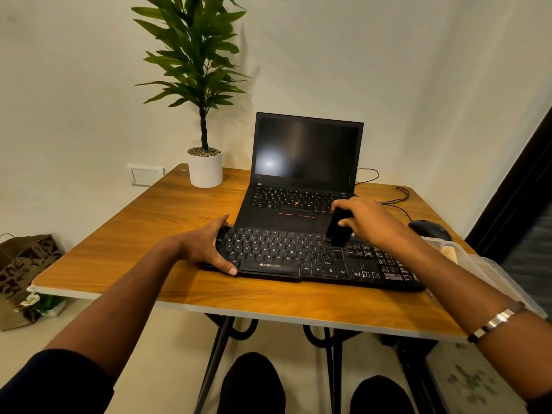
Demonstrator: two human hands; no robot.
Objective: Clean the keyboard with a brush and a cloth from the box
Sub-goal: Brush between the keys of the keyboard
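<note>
**Materials and finishes**

Table (167, 210) was wood-grain, smooth, slight sheen, pale edge. Keyboard (313, 258) black matt plastic. Laptop (301, 180) matt black shell, glossy screen. Pot (205, 170) white, smooth. Box (490, 267) clear plastic. Wrist bangle (495, 321) shiny metal. Bag (21, 273) brown paper, creased. Mouse (430, 230) black, glossy.

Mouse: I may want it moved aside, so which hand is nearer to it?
Right. The right hand, holding the brush over the keyboard, is just left of the mouse; the left hand grips the keyboard's far left end.
</note>
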